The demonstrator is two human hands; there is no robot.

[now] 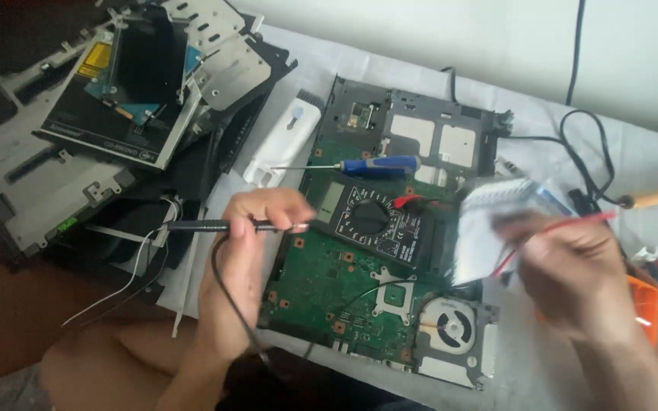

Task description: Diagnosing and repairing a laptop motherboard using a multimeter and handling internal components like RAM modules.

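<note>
Left hand (pixel 241 251) clamped on the black probe (pixel 215 226), lying crosswise, tip toward the multimeter (pixel 371 221); right hand (pixel 573 274) pinches the red probe (pixel 573 222).

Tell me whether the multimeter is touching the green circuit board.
Touching. The head view shows the multimeter lying flat on the green circuit board, its black body overlapping the board with no gap visible.

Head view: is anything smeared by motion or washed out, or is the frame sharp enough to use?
Head view: the right hand is motion-blurred, as are the silvery packet and red probe it holds; the left hand with the black probe is sharper; the multimeter and green board read clearly; the white wall is bright, the top-left corner dim.
</note>
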